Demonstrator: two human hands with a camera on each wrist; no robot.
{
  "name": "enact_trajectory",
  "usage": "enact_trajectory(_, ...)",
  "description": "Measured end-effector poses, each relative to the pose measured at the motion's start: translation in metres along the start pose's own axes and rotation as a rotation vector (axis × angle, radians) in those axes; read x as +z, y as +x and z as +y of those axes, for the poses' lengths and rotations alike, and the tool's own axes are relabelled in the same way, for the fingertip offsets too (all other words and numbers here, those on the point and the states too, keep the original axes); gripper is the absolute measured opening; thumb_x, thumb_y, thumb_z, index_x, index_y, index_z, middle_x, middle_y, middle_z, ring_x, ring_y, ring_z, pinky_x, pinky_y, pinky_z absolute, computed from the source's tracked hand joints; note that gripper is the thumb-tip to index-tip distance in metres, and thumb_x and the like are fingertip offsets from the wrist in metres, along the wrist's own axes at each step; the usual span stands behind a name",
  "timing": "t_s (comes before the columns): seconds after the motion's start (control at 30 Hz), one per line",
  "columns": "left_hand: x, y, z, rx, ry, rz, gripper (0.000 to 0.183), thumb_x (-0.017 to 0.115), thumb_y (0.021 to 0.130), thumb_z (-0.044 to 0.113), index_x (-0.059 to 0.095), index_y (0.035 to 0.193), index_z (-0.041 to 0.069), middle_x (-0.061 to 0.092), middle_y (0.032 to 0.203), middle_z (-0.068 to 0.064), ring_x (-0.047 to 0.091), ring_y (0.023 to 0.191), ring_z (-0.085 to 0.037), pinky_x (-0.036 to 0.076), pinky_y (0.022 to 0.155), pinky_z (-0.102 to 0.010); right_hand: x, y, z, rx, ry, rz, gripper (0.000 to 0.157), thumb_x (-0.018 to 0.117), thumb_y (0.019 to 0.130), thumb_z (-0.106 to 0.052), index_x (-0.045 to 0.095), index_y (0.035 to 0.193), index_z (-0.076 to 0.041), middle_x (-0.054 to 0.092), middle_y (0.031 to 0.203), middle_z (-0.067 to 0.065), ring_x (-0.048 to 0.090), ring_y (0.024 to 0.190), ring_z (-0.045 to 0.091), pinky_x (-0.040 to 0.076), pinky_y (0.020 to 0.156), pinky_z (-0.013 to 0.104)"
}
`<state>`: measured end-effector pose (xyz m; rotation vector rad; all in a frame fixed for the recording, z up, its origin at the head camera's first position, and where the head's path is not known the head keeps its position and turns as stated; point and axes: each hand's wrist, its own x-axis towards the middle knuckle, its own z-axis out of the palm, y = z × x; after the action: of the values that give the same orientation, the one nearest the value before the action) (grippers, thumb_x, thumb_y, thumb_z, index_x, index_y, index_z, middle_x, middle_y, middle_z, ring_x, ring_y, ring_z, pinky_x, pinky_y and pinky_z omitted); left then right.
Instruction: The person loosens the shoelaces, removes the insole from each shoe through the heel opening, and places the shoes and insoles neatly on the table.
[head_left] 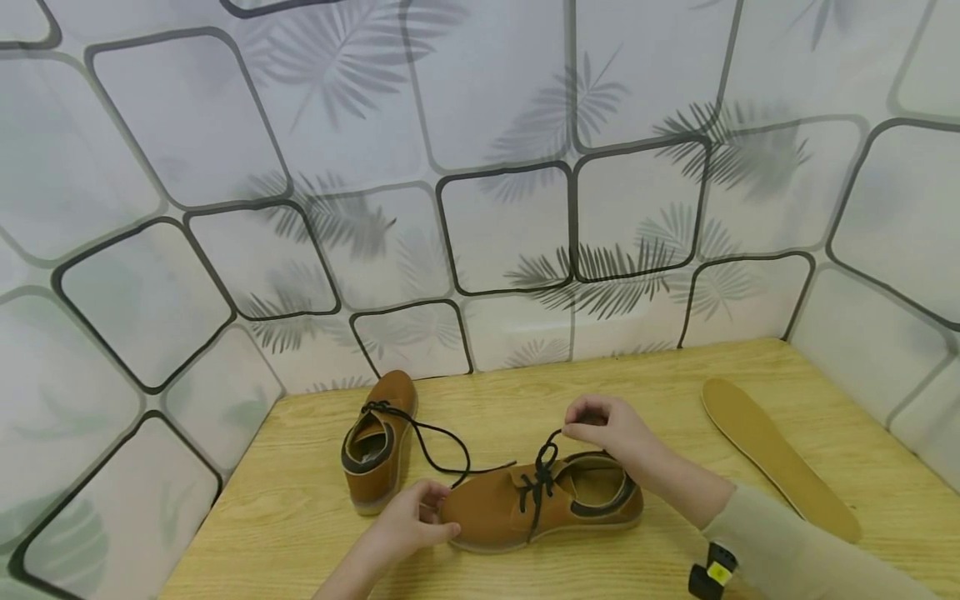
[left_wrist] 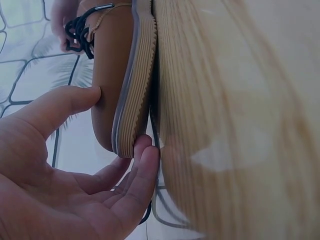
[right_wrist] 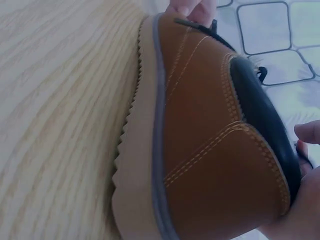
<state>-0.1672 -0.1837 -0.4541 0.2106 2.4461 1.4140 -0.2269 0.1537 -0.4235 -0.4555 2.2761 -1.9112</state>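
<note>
A brown leather shoe [head_left: 491,504] with a dark padded collar lies across the front of the table, toe to the left. My left hand [head_left: 408,525] holds its toe, thumb on the upper and fingers at the ribbed sole [left_wrist: 137,85]. Above the shoe's opening, my right hand [head_left: 618,429] pinches a black shoelace [head_left: 552,435] between thumb and fingers. The lace runs up from a looped knot [head_left: 542,479] on the tongue, and one end hangs down the near side. In the right wrist view the shoe's heel [right_wrist: 225,190] hides most of that hand.
A second brown shoe [head_left: 397,392] stands at the left, its long loose lace [head_left: 457,442] trailing towards the first. A tan insole [head_left: 780,458] lies at the right of the wooden table [head_left: 300,467]. Patterned panels [head_left: 510,233] rise behind and at both sides.
</note>
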Motion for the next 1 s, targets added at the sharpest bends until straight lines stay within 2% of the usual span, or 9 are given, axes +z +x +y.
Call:
enact_trajectory(0.2,0.000,0.000,-0.001,-0.006,0.004,-0.010,0.046,0.081,0.091,0.005,0.060,0.130,-0.007,0.066,0.119,-0.015,0.063,0.099,-0.018,0.056,0.079,-0.035,0.000,-0.003,-0.004,0.000,0.018,0.032,0.017,0.072,0.099,-0.008,0.065,0.107,0.005,0.066,0.096,-0.003,0.064,0.091,0.011,0.055,0.084,0.028)
enact_trajectory(0.43,0.000,0.000,-0.001,0.002,0.001,-0.012,0.045,0.081,0.090,0.005,0.061,0.129,-0.007,0.066,0.117,-0.015,0.063,0.098,-0.018,0.056,0.078,-0.035,0.000,-0.004,-0.008,-0.027,-0.015,0.041,0.016,0.073,0.100,-0.009,0.066,0.110,0.001,0.066,0.101,-0.002,0.065,0.095,0.011,0.055,0.085,0.025)
enact_trajectory(0.6,-0.001,0.001,0.000,-0.001,0.002,-0.012,0.045,0.081,0.090,0.005,0.060,0.129,-0.007,0.065,0.116,-0.015,0.063,0.098,-0.018,0.057,0.078,-0.034,0.004,-0.006,-0.016,-0.088,-0.054,0.040,0.013,0.072,0.100,-0.009,0.067,0.108,0.001,0.067,0.101,-0.003,0.065,0.092,0.008,0.056,0.083,0.024)
enact_trajectory(0.83,-0.001,0.000,0.000,-0.004,0.004,-0.008,0.046,0.081,0.091,0.005,0.060,0.129,-0.007,0.066,0.117,-0.015,0.064,0.098,-0.018,0.056,0.078,-0.034,0.008,-0.011,-0.024,-0.200,-0.115,0.001,0.008,0.070,0.101,-0.006,0.068,0.104,0.001,0.067,0.100,0.003,0.064,0.090,0.008,0.054,0.081,0.025)
enact_trajectory(1.0,0.000,0.001,0.000,0.002,-0.001,-0.005,0.045,0.082,0.090,0.004,0.061,0.128,-0.007,0.067,0.115,-0.014,0.064,0.097,-0.017,0.056,0.077,-0.034,0.011,-0.013,-0.024,-0.232,-0.142,-0.020,0.004,0.068,0.100,-0.003,0.068,0.102,0.001,0.065,0.098,0.001,0.062,0.086,0.007,0.054,0.079,0.025)
